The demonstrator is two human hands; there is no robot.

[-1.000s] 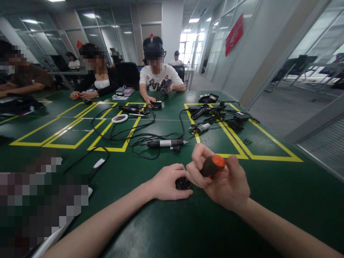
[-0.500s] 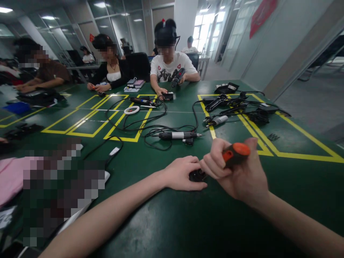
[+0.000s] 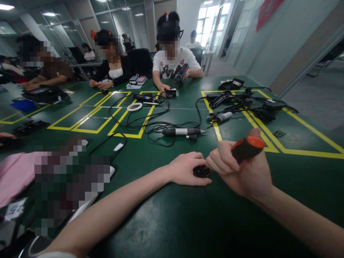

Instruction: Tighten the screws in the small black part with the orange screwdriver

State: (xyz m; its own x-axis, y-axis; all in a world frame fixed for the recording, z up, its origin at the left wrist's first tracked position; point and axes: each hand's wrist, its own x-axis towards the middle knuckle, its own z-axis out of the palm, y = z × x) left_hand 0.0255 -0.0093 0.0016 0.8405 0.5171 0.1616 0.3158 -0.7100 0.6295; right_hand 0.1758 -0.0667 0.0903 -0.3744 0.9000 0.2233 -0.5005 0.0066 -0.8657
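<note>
My left hand (image 3: 186, 169) rests on the green table with its fingers and thumb closed around a small black part (image 3: 201, 171), whose exact kind I cannot make out. To its right, my right hand (image 3: 242, 168) grips a screwdriver by its dark handle (image 3: 246, 148) with an orange end. The handle is tilted, its butt up toward the upper right. The fingers of the right hand hide the shaft and tip, which point down toward the black part.
Ahead lies a grey and black pen-shaped power tool (image 3: 182, 132) with looped cables. Beyond it are a white ring (image 3: 134, 106) and a silver tool (image 3: 224, 116). Black cabled devices (image 3: 231, 100) stand at the right. Co-workers sit across the table (image 3: 150, 222); one holds a drill (image 3: 181, 74).
The view has shifted slightly, so the table items appear a little right and higher. The screwdriver handle has turned, showing less orange on its side. Both hands keep their grips.
</note>
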